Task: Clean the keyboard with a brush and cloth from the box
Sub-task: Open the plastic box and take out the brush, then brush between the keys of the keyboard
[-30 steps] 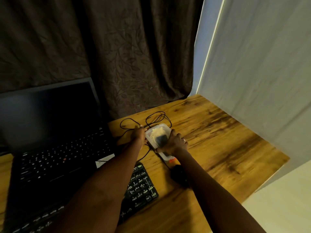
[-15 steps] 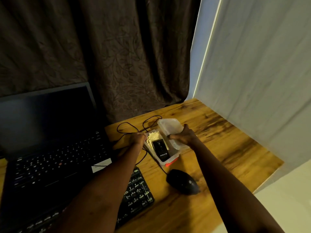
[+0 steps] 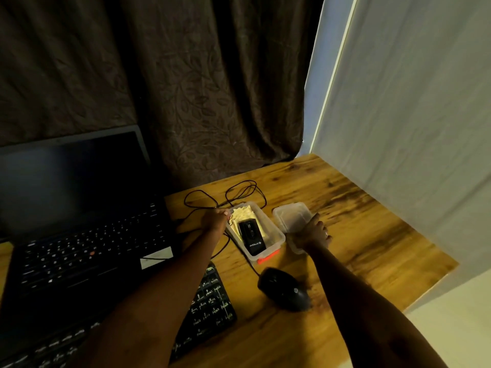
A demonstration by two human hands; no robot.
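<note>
Fingers (image 3: 313,222) of right hand (image 3: 314,232) pinch the lid (image 3: 291,215) just right of the open box (image 3: 276,236), left hand (image 3: 215,221) gripping its rim, brush (image 3: 251,235) and cloth (image 3: 243,215) inside, mid-counter (image 3: 358,235) toward the back edge; a hasty reach could snag the cable (image 3: 202,193) and drag the box.

The desk (image 3: 372,235) is smooth wood with dark grain. The box (image 3: 276,236) and its lid (image 3: 291,215) are clear, smooth plastic. The mouse (image 3: 284,288) is black plastic, faintly glossy. The curtain (image 3: 199,102) is leaf-patterned brown cloth.
</note>
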